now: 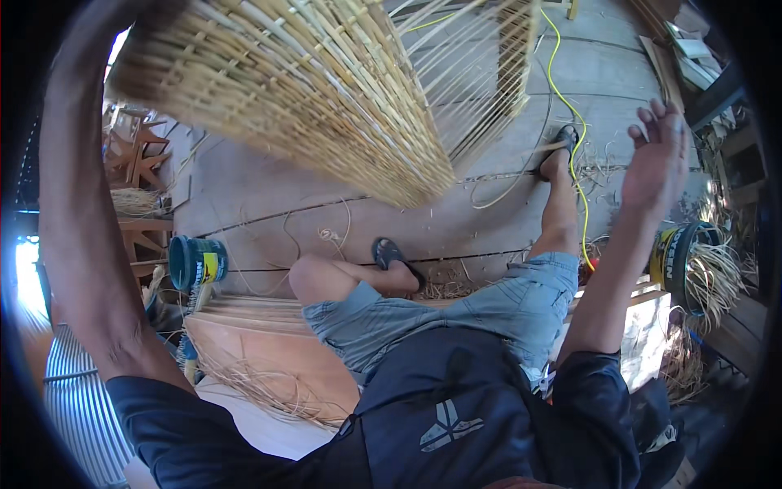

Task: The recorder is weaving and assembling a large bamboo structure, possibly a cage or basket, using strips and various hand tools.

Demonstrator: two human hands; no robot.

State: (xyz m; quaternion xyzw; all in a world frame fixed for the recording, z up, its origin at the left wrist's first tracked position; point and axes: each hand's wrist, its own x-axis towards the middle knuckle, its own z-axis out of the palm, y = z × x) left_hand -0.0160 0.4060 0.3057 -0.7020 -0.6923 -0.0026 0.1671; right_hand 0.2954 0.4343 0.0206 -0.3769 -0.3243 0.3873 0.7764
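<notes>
A large woven cane panel (309,90) slants across the upper left, its left part smeared by motion. Toward its right side the close weave gives way to a frame with bare parallel strands (472,81). My left arm reaches up along the left rim to the panel's upper left corner. There my left hand (134,6) is cut off by the dark edge, so its fingers and grip do not show. On the right, my right hand (656,159) is raised with nothing in it, fingers loosely bent and apart, well clear of the panel.
A yellow cord (556,81) runs over the plank floor (269,183) past my foot. Dark green buckets stand left (198,262) and right (684,259); the right one holds fibre strips (713,281). I sit on a wooden seat (269,346). Cane scraps litter the floor.
</notes>
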